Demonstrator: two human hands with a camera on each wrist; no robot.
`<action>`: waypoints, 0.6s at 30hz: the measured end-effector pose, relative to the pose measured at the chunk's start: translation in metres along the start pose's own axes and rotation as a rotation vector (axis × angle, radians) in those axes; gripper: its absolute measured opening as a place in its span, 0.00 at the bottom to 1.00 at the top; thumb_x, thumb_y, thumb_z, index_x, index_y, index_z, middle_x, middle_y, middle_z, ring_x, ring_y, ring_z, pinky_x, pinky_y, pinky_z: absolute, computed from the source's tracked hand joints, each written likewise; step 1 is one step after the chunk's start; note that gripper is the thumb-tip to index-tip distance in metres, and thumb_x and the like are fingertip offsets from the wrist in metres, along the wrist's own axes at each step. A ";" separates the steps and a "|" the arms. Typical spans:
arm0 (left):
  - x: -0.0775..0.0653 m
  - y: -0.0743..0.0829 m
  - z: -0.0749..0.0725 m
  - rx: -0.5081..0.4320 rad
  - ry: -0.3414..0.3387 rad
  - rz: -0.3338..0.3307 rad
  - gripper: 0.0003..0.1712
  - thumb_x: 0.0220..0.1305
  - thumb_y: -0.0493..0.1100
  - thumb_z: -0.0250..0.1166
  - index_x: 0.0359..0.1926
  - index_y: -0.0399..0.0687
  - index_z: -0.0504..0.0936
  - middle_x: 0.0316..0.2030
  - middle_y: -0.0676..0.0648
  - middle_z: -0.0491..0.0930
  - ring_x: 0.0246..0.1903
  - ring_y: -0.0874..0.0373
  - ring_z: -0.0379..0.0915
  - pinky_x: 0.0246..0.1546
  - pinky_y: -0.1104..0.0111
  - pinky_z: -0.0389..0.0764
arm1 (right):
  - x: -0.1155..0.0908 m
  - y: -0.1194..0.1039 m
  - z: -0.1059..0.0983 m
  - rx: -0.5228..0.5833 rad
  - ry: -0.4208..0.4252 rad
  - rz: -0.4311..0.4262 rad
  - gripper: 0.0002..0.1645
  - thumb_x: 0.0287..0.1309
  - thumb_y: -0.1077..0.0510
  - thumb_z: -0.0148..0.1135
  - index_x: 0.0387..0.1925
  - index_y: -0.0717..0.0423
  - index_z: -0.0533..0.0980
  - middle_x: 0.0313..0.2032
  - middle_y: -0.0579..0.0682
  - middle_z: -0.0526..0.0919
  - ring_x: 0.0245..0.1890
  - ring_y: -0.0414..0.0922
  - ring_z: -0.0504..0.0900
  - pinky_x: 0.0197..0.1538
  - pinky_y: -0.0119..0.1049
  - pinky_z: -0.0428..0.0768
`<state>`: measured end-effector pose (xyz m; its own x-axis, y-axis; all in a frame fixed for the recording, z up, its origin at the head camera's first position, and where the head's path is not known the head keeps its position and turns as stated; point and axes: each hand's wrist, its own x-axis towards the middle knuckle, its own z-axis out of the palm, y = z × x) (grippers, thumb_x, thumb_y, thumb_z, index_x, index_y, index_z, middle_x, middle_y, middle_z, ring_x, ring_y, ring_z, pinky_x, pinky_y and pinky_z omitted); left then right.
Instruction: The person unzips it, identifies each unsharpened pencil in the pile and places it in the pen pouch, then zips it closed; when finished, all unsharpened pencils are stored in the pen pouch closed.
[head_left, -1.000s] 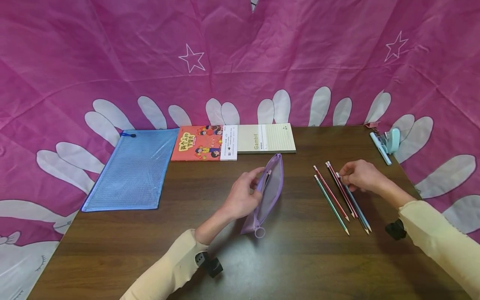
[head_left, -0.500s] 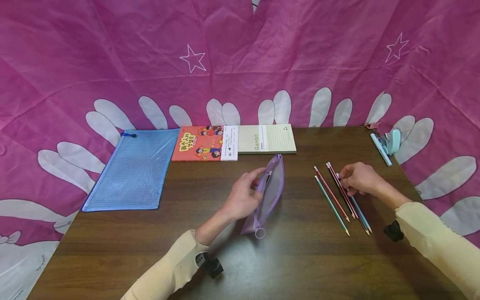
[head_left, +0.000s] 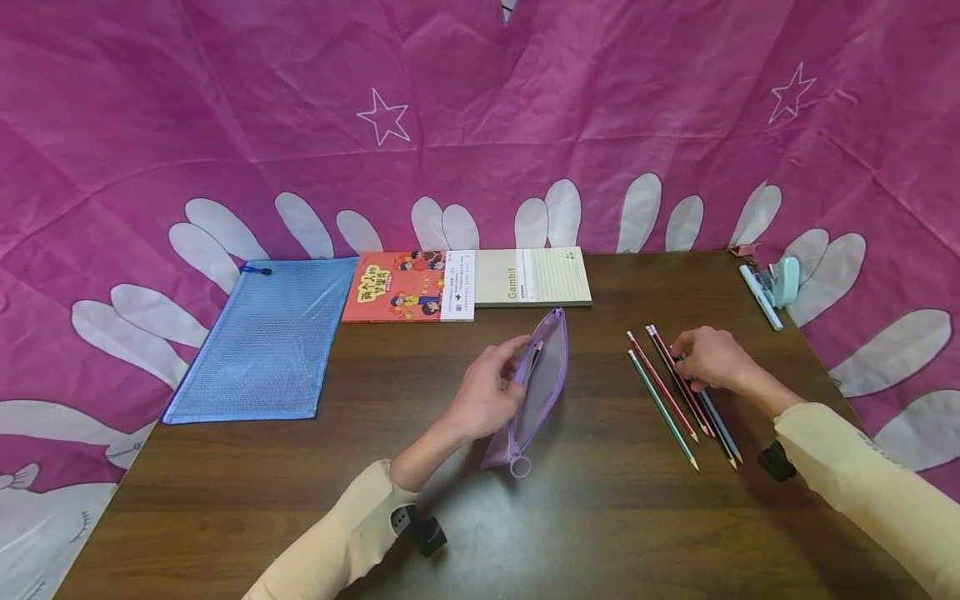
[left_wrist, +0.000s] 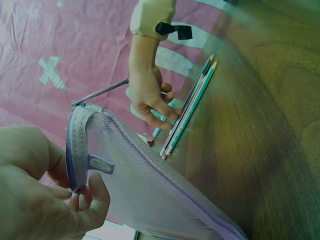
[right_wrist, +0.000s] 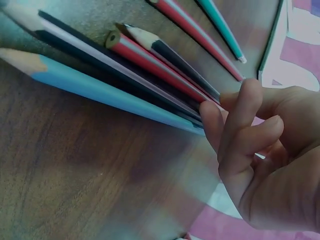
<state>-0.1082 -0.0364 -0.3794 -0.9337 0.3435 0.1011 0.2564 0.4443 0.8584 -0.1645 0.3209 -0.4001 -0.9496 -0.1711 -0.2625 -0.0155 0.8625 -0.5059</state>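
My left hand (head_left: 487, 392) pinches the edge of a purple mesh zip pencil case (head_left: 551, 371), which stands with its mouth open. A pencil (head_left: 536, 357) shows inside it. My right hand (head_left: 716, 360) pinches at the eraser ends of pencils on the table; in the right wrist view its fingertips close about a red striped pencil (right_wrist: 155, 64) and a dark pencil (right_wrist: 182, 62). How many it grips is hidden. A light blue pencil (right_wrist: 110, 97) lies alongside. Slightly left lie a green pencil (head_left: 660, 407) and another red pencil (head_left: 660, 383).
A blue mesh zip folder (head_left: 270, 342) lies at left on the wooden table (head_left: 600, 533). Behind the pencil case are a red picture book (head_left: 397, 287) and a cream notebook (head_left: 555, 275). A pale blue pen (head_left: 761, 298) and stapler (head_left: 786, 282) sit at the back right corner.
My right hand has shifted a little left and toward the body, and the tops of the red pencils beside it have slid slightly left. The left hand and pencil case stay put.
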 end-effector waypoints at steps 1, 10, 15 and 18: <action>0.000 0.000 0.000 -0.001 -0.001 0.000 0.41 0.51 0.24 0.58 0.70 0.41 0.69 0.41 0.44 0.75 0.41 0.52 0.76 0.37 0.65 0.79 | 0.000 -0.001 0.001 -0.020 0.003 -0.001 0.16 0.55 0.64 0.63 0.44 0.72 0.76 0.14 0.47 0.78 0.14 0.43 0.80 0.18 0.37 0.73; 0.001 -0.001 0.000 0.007 0.010 0.015 0.41 0.50 0.24 0.58 0.69 0.41 0.70 0.40 0.44 0.76 0.40 0.52 0.76 0.38 0.64 0.79 | 0.001 -0.006 0.002 -0.134 0.011 0.032 0.16 0.57 0.64 0.61 0.46 0.70 0.76 0.19 0.48 0.80 0.16 0.42 0.81 0.25 0.44 0.77; 0.000 -0.001 0.001 0.009 0.008 0.010 0.41 0.50 0.25 0.58 0.70 0.42 0.70 0.40 0.44 0.76 0.40 0.53 0.76 0.38 0.64 0.79 | 0.001 -0.009 0.004 -0.151 0.009 0.053 0.17 0.59 0.62 0.63 0.47 0.70 0.76 0.25 0.54 0.82 0.17 0.42 0.82 0.25 0.47 0.78; 0.000 -0.001 0.001 0.010 0.007 0.008 0.42 0.49 0.24 0.58 0.69 0.42 0.70 0.40 0.44 0.76 0.40 0.53 0.76 0.38 0.63 0.79 | 0.002 -0.009 0.005 -0.164 0.011 0.061 0.17 0.60 0.61 0.64 0.47 0.69 0.76 0.29 0.58 0.83 0.17 0.42 0.82 0.25 0.48 0.78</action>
<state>-0.1081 -0.0358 -0.3807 -0.9333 0.3412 0.1118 0.2664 0.4495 0.8526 -0.1649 0.3101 -0.4000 -0.9536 -0.1119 -0.2794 -0.0080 0.9374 -0.3483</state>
